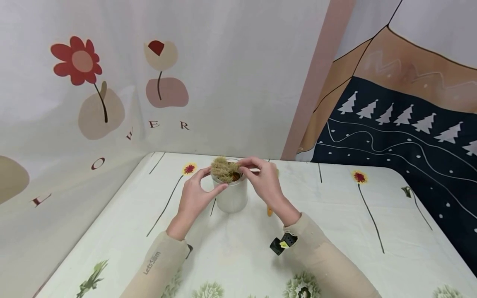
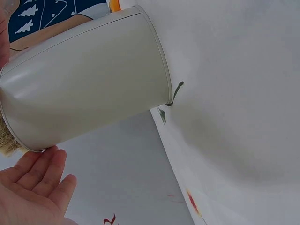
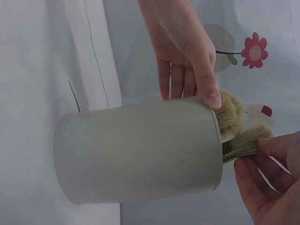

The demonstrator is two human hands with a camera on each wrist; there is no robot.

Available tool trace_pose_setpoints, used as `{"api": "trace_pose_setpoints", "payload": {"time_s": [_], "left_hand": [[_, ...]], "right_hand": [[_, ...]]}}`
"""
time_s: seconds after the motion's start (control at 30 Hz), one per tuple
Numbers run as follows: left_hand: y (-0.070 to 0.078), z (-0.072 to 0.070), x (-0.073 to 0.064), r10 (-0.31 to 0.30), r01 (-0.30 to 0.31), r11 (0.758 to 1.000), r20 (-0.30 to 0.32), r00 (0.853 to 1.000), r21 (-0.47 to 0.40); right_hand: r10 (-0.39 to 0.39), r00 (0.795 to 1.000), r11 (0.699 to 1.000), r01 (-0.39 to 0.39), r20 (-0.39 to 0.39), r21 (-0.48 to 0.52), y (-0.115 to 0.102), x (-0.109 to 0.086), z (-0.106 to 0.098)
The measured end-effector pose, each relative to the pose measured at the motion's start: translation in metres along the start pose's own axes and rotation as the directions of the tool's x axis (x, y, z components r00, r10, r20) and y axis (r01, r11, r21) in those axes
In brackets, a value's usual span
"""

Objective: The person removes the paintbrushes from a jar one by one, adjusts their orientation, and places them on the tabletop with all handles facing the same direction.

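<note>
A tall pale grey-white canister (image 1: pixel 232 198) stands upright on the table. Tan bristly tufts (image 3: pixel 228 115) stick out of its open top; what they belong to is hidden inside. My left hand (image 1: pixel 193 198) holds the canister at the rim, thumb on the near side and fingers around the far left side. With thumb and forefinger, my right hand (image 1: pixel 263 179) pinches the second, greener bristly tuft (image 3: pixel 251 141) at the mouth. In the left wrist view, the left fingertips (image 2: pixel 52 157) touch the canister's rim beside the bristles.
An orange object (image 1: pixel 270 211) lies on the table behind my right wrist, mostly hidden by it. The flower-printed white cloth (image 1: pixel 331 231) covers the table. Printed curtains (image 1: pixel 238 82) hang close behind and to the left, and a dark tree-patterned cloth (image 1: pixel 395 145) at right.
</note>
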State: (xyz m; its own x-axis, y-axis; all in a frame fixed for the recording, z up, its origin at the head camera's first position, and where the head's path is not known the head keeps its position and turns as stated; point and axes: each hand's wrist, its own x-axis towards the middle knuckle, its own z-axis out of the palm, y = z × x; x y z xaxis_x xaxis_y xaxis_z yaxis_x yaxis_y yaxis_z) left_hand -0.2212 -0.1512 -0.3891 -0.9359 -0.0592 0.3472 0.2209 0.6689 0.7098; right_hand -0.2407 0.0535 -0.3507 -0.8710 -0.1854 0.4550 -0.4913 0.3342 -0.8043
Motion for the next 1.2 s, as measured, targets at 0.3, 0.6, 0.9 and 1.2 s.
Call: {"api": "trace_pose_setpoints", "payload": {"time_s": [0.3,0.6,0.9,1.2], "left_hand": [[0.001,0.0,-0.001,-0.004,0.004,1.0,0.002,1.0,-0.004],[0.001,0.0,-0.001,-0.01,0.01,1.0,0.012,1.0,-0.008],[0.001,0.0,0.0,-0.014,0.014,1.0,0.016,1.0,-0.009],[0.0,0.001,0.0,-0.021,0.021,1.0,0.017,1.0,0.002]], "right_hand": [[-0.053,0.997,0.999,0.053,-0.052,0.002,-0.006,0.006,-0.006],[-0.077,0.993,0.997,0.078,-0.091,0.013,-0.011,0.008,-0.011],[-0.096,0.985,0.99,0.109,-0.142,0.088,-0.021,0.014,-0.021],[-0.094,0.977,0.981,0.123,-0.19,0.148,-0.031,0.017,-0.034]]}}
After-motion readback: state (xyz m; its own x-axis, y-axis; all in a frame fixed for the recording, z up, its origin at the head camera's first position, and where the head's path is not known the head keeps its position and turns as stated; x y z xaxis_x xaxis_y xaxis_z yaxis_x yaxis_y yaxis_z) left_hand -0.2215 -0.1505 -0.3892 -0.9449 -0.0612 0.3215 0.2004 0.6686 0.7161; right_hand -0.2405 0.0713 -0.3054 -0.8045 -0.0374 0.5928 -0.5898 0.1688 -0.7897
